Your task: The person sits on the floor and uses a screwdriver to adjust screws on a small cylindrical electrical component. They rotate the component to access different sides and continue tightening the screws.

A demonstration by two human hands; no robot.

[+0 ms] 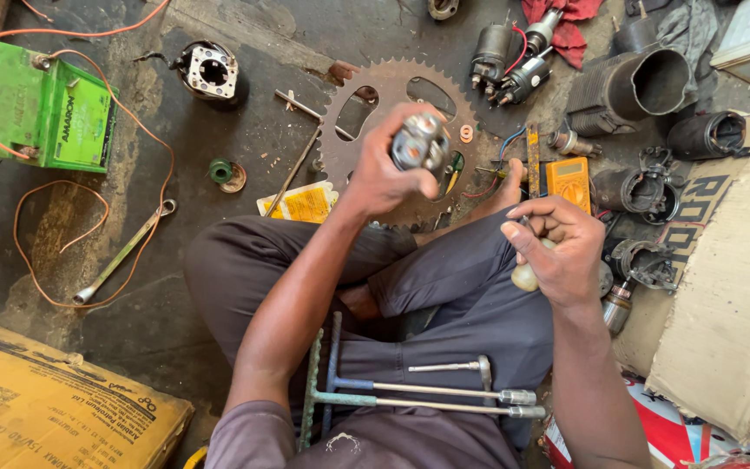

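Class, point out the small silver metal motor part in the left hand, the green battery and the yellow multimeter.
small silver metal motor part (420,142), head view, its end face.
green battery (41,108), head view, top.
yellow multimeter (569,180), head view, casing.

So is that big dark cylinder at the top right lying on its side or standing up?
On its side. The dark cylinder rests lengthwise on the floor, its round open mouth facing sideways toward the right, so its hollow inside shows.

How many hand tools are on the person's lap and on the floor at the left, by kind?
T-handle wrenches on the lap: 3
Combination spanner on the floor: 1
Total: 4
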